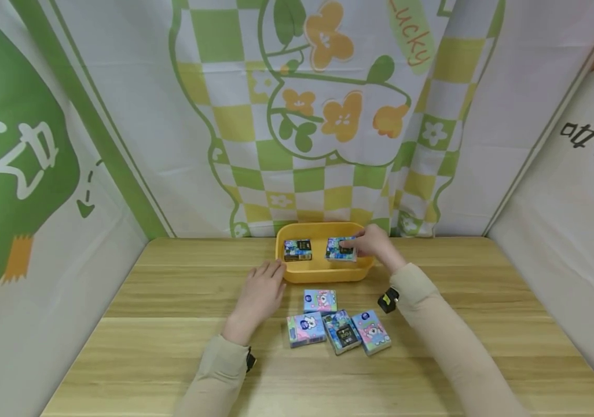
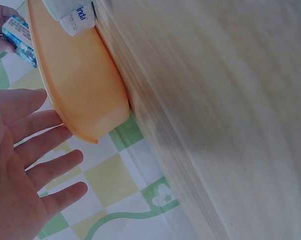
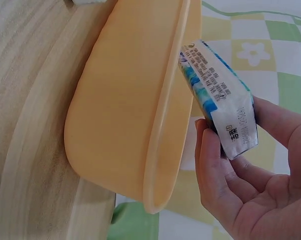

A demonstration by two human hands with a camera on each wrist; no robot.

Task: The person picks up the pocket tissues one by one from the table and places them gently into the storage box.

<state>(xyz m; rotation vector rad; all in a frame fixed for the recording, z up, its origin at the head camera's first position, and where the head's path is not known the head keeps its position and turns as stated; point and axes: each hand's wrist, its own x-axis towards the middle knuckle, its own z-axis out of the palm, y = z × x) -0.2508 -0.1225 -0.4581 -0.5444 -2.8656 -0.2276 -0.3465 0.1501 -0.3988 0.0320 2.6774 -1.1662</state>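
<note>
My right hand (image 1: 377, 242) pinches a blue tissue pack with a black label (image 1: 334, 250) over the right part of a yellow plastic basket (image 1: 328, 276). The right wrist view has this tissue pack (image 3: 215, 92) tilted beside the basket's rim, thumb on one side and fingers on the other. Inside the basket, on the left, lies a similar tissue pack (image 1: 297, 250). My left hand (image 1: 260, 292) has its fingertips at the basket's front left corner. Seen in the left wrist view, the left hand (image 2: 20, 160) has spread fingers, some overlapping the rim, and nothing in the palm.
In front of the basket on the wooden table (image 1: 172, 324) lie a bear-print tissue pack (image 1: 320, 300), another at left (image 1: 305, 329), a black-labelled one (image 1: 342, 332) and a pink-blue one (image 1: 371, 332). A checkered curtain (image 1: 307, 179) hangs right behind the basket.
</note>
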